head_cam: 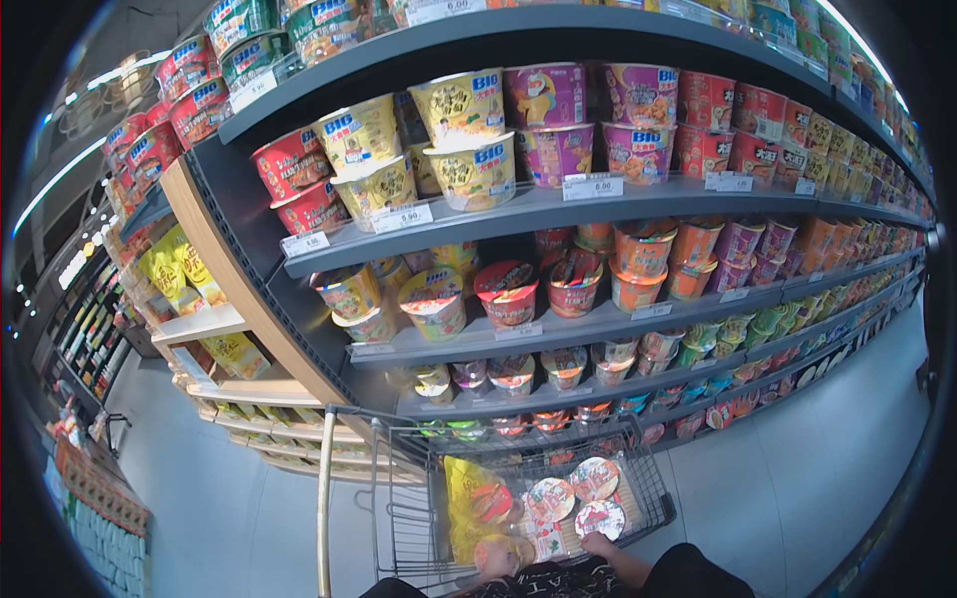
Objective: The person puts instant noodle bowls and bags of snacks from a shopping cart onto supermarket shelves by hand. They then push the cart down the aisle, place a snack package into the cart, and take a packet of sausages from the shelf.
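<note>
A dark wire shopping cart [407, 516] stands directly before me. In it lie several round-lidded instant-noodle cups, one of them a far cup [596, 478] and another a middle cup [551, 499]. My right hand [597, 544] is curled at the near rim of a noodle cup [600, 517]. Low in the cart, my left hand [512, 562] is beside another noodle cup [493, 555]; its fingers are blurred and partly hidden. A yellow snack bag [462, 508] lies along the cart's left side. Pale packaged goods [549, 540] lie under and among the cups.
Grey shelves [448, 224] of instant-noodle tubs rise beyond the cart and run off to the right. A wooden rack [224, 329] with yellow bags adjoins them at left. The cart's pale upright bar [327, 501] stands at its left end, above a tiled floor [748, 493].
</note>
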The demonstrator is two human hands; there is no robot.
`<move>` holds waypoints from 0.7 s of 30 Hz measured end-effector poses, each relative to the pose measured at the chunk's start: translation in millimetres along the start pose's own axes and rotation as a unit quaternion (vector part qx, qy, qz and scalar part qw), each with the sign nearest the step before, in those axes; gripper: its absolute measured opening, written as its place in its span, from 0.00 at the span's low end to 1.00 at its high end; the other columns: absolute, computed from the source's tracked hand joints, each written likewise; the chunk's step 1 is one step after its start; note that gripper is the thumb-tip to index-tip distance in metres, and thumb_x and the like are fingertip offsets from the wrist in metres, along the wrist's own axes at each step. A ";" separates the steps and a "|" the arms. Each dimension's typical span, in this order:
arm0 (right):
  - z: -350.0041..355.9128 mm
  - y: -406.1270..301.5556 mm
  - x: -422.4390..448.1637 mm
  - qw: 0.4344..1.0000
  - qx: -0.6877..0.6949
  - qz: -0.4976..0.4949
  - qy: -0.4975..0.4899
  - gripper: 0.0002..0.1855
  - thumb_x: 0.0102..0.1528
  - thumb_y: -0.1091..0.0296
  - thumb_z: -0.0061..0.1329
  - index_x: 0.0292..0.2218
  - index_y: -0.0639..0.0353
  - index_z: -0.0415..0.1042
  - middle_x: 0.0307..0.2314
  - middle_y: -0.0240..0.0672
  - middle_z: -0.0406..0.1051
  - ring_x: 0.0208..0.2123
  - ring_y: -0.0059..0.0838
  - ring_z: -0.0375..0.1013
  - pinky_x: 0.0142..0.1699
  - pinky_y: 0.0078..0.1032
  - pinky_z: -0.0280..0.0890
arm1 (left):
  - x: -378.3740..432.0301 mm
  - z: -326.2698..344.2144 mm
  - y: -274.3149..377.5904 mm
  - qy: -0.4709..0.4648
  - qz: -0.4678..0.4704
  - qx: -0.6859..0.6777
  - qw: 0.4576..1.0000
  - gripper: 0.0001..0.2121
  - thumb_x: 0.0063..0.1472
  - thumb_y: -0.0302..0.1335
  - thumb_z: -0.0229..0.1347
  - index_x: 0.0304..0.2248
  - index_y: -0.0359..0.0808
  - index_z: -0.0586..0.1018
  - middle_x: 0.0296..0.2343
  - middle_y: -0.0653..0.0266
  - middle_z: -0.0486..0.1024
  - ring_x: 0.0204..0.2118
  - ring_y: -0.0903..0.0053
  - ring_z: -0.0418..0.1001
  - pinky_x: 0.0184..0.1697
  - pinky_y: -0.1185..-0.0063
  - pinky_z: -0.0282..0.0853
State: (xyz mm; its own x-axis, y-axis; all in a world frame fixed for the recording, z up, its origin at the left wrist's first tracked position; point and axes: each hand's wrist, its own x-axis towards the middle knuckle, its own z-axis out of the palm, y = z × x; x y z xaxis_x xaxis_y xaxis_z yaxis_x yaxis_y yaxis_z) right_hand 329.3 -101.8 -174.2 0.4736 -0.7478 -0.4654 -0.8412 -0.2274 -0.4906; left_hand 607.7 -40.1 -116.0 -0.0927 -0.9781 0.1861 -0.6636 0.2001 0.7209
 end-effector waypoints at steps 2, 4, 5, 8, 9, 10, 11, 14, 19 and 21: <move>-11.9 -12.3 -6.4 0.998 0.032 0.048 -0.020 0.13 0.40 0.64 0.41 0.24 0.60 0.72 0.23 0.43 0.70 0.27 0.38 0.70 0.35 0.31 0.64 | -31.3 20.0 -18.9 -0.095 -0.066 -0.046 0.992 0.19 0.43 0.29 0.51 0.38 0.35 0.66 0.32 0.54 0.66 0.34 0.63 0.64 0.39 0.70 0.58; -19.6 -11.3 -11.7 0.992 -0.072 -0.096 -0.042 0.13 0.41 0.66 0.38 0.24 0.64 0.72 0.24 0.47 0.69 0.28 0.39 0.70 0.34 0.33 0.64 | -44.1 18.9 -35.9 -0.136 -0.103 -0.055 0.984 0.16 0.44 0.32 0.51 0.35 0.36 0.68 0.29 0.56 0.68 0.30 0.65 0.65 0.36 0.71 0.60; -7.8 2.7 -4.9 0.992 -0.066 -0.100 -0.048 0.13 0.42 0.66 0.37 0.24 0.64 0.72 0.24 0.47 0.69 0.28 0.40 0.70 0.34 0.33 0.64 | -46.0 15.4 -43.1 -0.143 -0.109 -0.059 0.982 0.15 0.45 0.34 0.51 0.34 0.36 0.69 0.27 0.56 0.68 0.29 0.65 0.66 0.34 0.71 0.61; -1.3 5.6 2.8 0.997 -0.018 -0.021 -0.070 0.14 0.42 0.66 0.37 0.25 0.65 0.72 0.26 0.47 0.69 0.29 0.43 0.70 0.35 0.34 0.64 | -56.5 -4.4 -64.9 -0.156 -0.104 -0.030 0.982 0.13 0.46 0.38 0.51 0.29 0.38 0.72 0.22 0.59 0.71 0.23 0.68 0.68 0.28 0.72 0.63; -2.0 1.7 0.1 0.997 -0.020 -0.022 -0.074 0.14 0.42 0.66 0.37 0.25 0.65 0.72 0.26 0.47 0.69 0.29 0.43 0.70 0.35 0.34 0.64 | -60.9 -11.9 -70.8 -0.177 -0.093 0.007 0.980 0.14 0.47 0.40 0.51 0.27 0.38 0.73 0.20 0.60 0.72 0.22 0.69 0.69 0.26 0.72 0.64; -4.5 -5.8 -1.6 0.998 0.014 0.031 -0.058 0.14 0.41 0.65 0.38 0.25 0.65 0.72 0.27 0.48 0.69 0.30 0.44 0.69 0.36 0.34 0.64 | -66.4 -20.3 -82.2 -0.245 -0.111 0.081 0.960 0.13 0.47 0.40 0.51 0.27 0.38 0.73 0.20 0.60 0.72 0.21 0.71 0.69 0.25 0.73 0.64; -8.0 -12.5 -4.1 0.994 0.048 0.084 -0.041 0.15 0.41 0.65 0.38 0.26 0.65 0.71 0.28 0.49 0.69 0.31 0.44 0.69 0.36 0.34 0.63 | -81.0 -22.6 -85.6 -0.242 -0.114 0.080 0.960 0.13 0.47 0.40 0.51 0.27 0.38 0.73 0.20 0.60 0.72 0.21 0.71 0.69 0.25 0.73 0.64; -11.7 -17.2 -8.4 0.996 0.040 0.063 -0.038 0.15 0.41 0.63 0.39 0.27 0.64 0.72 0.29 0.49 0.68 0.32 0.43 0.69 0.38 0.33 0.63 | -109.5 -16.4 -95.7 -0.072 -0.129 -0.143 0.979 0.10 0.50 0.37 0.50 0.28 0.39 0.73 0.21 0.60 0.71 0.22 0.72 0.69 0.26 0.73 0.64; -11.9 -13.6 -15.4 0.999 0.015 0.036 -0.021 0.14 0.39 0.62 0.44 0.28 0.58 0.72 0.24 0.41 0.71 0.29 0.35 0.71 0.37 0.27 0.64 | -99.5 -13.5 -89.5 -0.204 0.161 0.058 0.964 0.10 0.49 0.32 0.47 0.31 0.38 0.72 0.23 0.60 0.70 0.26 0.71 0.69 0.30 0.76 0.65; -3.4 -6.2 -8.4 0.993 0.061 0.099 -0.030 0.14 0.40 0.62 0.43 0.28 0.58 0.72 0.23 0.40 0.71 0.27 0.34 0.71 0.36 0.27 0.64 | -96.3 2.6 -85.7 -0.157 0.068 -0.062 0.983 0.11 0.49 0.33 0.47 0.30 0.37 0.74 0.21 0.63 0.71 0.24 0.78 0.69 0.28 0.79 0.65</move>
State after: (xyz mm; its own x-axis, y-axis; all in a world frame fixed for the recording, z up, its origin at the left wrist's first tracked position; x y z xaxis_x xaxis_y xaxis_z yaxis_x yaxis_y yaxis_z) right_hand 329.6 -96.2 -164.8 0.3193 -0.7314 -0.6026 -0.8830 0.0012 -0.4693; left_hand 671.5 36.8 -197.4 -0.4114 -0.9075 0.0847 -0.5351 0.3157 0.7836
